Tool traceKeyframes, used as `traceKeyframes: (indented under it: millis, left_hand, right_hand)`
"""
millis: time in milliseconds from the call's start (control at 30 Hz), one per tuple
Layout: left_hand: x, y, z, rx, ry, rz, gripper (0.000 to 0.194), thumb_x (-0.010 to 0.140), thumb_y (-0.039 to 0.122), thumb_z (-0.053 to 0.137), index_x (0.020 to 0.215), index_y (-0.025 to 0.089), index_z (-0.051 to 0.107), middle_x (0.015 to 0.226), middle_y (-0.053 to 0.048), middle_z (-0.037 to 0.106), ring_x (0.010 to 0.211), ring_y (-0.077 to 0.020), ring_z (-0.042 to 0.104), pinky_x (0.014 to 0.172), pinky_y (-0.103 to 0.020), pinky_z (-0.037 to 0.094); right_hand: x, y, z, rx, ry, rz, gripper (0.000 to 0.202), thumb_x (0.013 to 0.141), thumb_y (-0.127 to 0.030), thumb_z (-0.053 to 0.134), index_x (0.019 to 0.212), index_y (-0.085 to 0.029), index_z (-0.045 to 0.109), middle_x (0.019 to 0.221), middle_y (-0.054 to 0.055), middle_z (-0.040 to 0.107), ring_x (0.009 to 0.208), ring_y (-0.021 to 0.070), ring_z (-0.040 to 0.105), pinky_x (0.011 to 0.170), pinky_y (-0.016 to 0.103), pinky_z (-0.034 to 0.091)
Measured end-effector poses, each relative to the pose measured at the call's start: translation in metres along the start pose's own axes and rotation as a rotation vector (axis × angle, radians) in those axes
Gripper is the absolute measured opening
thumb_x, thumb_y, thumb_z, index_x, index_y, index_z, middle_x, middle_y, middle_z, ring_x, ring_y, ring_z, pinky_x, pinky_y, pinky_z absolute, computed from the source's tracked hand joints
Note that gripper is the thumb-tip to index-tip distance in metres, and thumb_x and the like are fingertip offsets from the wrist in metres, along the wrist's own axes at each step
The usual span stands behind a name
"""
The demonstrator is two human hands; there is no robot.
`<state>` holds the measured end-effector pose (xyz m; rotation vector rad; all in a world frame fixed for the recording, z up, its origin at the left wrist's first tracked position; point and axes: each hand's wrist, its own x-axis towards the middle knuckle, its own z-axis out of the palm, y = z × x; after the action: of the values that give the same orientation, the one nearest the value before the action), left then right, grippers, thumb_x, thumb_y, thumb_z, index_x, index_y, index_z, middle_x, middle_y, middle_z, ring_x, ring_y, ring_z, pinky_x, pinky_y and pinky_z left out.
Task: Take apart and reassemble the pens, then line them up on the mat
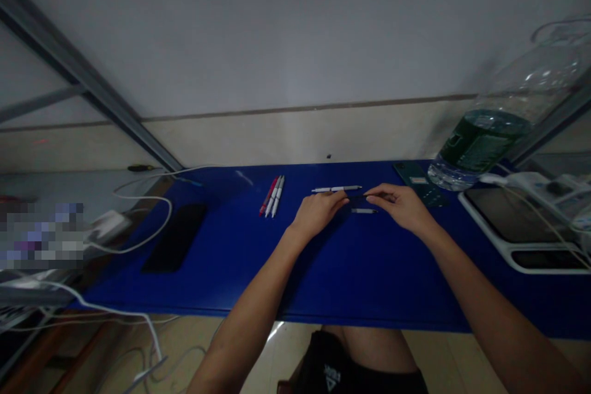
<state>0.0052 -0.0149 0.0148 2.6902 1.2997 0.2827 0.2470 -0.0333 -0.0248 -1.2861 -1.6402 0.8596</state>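
My left hand (pixel 318 212) and my right hand (pixel 401 206) are closed, fingertips facing each other over the blue tabletop. Between them they pinch a thin dark rod (pixel 357 198), too small and dim to make out fully; it looks like part of a pen. Just behind my fingers lies a white and grey pen (pixel 337 189). A short grey pen piece with a dark tip (pixel 364 211) rests on the table below the gap between my hands. Left of my left hand, a red pen (pixel 268 197) and two white pens (pixel 276 197) lie side by side.
The blue tabletop (pixel 221 258) holds a black flat slab (pixel 176 237) at left. On the right are a dark green phone (pixel 419 183), a large clear bottle (pixel 484 141) and a white-framed scale-like device (pixel 521 221). White cables (pixel 157 249) hang at left; a wall rises behind.
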Motion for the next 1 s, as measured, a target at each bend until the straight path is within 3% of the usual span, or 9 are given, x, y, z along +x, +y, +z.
traceKeyframes:
  millis: [233,433,700,833,1000]
  left_hand:
    - [0.001,-0.005,0.001,-0.017,0.025,0.029,0.037,0.106,0.044,0.036,0.128,0.031,0.062,0.108,-0.005,0.072,0.096,-0.0212,0.069,0.077,-0.027,0.05]
    - [0.0,-0.006,0.001,-0.047,0.051,0.054,0.039,0.106,0.046,0.035,0.123,0.028,0.065,0.107,-0.005,0.072,0.096,-0.0201,0.069,0.078,-0.026,0.049]
    - [-0.001,-0.003,0.001,-0.05,0.063,0.077,0.039,0.106,0.047,0.033,0.118,0.027,0.065,0.107,-0.004,0.073,0.094,-0.0194,0.069,0.075,-0.024,0.047]
    - [0.0,-0.006,0.002,-0.023,0.073,-0.022,0.037,0.105,0.05,0.036,0.121,0.027,0.061,0.105,-0.005,0.074,0.093,-0.0212,0.07,0.07,-0.025,0.046]
    - [0.001,-0.018,0.005,0.016,0.075,-0.143,0.038,0.105,0.05,0.035,0.111,0.026,0.064,0.092,-0.005,0.074,0.083,-0.023,0.071,0.067,-0.027,0.043]
  right_hand:
    - [-0.001,-0.004,0.001,0.051,-0.038,0.032,0.03,0.085,-0.05,0.067,0.088,-0.021,0.076,0.079,0.006,0.073,0.069,0.021,0.065,0.068,0.036,0.051]
    - [0.001,-0.006,0.0,-0.015,-0.045,0.038,0.043,0.092,-0.057,0.056,0.076,-0.02,0.072,0.071,0.005,0.069,0.065,0.0191,0.063,0.066,0.034,0.048]
    - [0.0,-0.008,0.003,0.005,-0.049,0.118,0.054,0.091,-0.065,0.052,0.067,-0.02,0.066,0.058,0.002,0.06,0.056,0.0164,0.056,0.057,0.03,0.043]
    - [0.001,-0.007,0.002,0.043,0.001,0.119,0.047,0.088,-0.062,0.059,0.073,-0.019,0.069,0.06,0.002,0.061,0.058,0.0155,0.055,0.057,0.029,0.041]
    - [0.004,0.0,-0.002,0.072,0.077,0.129,0.041,0.085,-0.058,0.065,0.079,-0.018,0.072,0.065,0.003,0.063,0.06,0.0156,0.056,0.059,0.03,0.041]
